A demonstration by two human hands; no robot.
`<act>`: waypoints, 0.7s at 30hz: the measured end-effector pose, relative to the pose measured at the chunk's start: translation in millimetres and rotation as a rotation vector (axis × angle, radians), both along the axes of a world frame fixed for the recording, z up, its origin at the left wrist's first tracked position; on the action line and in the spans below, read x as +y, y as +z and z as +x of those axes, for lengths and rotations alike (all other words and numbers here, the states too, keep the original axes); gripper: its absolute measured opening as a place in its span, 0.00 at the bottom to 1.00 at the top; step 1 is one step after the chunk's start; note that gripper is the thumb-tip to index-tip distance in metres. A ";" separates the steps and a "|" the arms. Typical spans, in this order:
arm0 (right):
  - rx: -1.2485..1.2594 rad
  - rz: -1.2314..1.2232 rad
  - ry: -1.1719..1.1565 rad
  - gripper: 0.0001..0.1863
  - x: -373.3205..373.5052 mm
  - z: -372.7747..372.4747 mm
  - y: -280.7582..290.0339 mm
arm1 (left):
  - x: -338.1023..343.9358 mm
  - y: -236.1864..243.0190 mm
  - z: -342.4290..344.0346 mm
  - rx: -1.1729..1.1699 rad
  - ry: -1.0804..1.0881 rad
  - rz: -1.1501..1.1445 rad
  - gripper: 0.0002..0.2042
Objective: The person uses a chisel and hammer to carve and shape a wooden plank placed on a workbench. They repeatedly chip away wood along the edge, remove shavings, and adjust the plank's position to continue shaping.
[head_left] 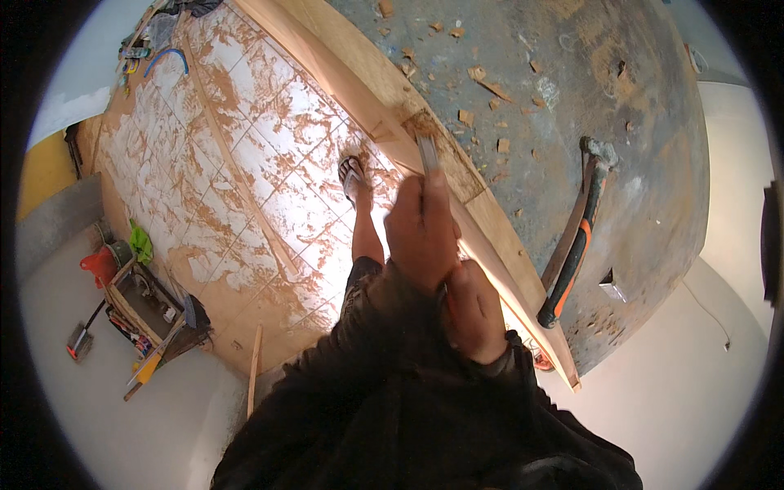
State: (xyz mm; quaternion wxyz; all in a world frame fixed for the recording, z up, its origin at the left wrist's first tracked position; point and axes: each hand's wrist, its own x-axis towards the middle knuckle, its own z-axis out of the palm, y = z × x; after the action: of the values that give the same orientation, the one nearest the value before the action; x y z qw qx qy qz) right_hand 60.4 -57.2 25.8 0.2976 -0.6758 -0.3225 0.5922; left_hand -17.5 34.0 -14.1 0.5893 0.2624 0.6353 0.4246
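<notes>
My left hand is closed on a chisel, its blurred metal blade pointing away from me at a chipped, dark recess in the long pale timber board. My right hand is closed just behind and below the left; what it grips is hidden. To the right, a hammer with a black-and-orange handle lies on a narrow wooden piece atop the mottled grey work surface. Wood chips are scattered beyond the recess.
My sandalled foot stands on the dusty tiled floor. At left are a wooden tool box, a red container and a broom-like tool. A loose batten stands near my left side. A metal piece lies right of the hammer.
</notes>
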 end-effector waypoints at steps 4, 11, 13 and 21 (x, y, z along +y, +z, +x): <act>0.053 -0.057 -0.027 0.22 3.0 -1.9 -1.8 | 17.9 15.4 -2.2 0.178 -0.042 0.010 0.20; 0.052 -0.257 0.046 0.24 21.9 10.7 17.4 | 22.0 19.3 -1.5 0.029 0.000 -0.193 0.18; 0.019 -0.202 0.078 0.23 14.6 12.4 22.1 | -1.7 9.5 3.4 0.031 0.024 -0.086 0.18; 0.071 -0.029 0.083 0.22 10.0 18.0 11.5 | 4.8 20.1 4.6 0.011 0.058 -0.020 0.17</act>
State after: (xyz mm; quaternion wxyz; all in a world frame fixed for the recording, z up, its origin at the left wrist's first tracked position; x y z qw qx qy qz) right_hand 78.4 -47.2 37.3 0.2743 -0.6448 -0.3307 0.6321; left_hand -12.9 38.8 6.0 0.5759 0.2403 0.6500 0.4338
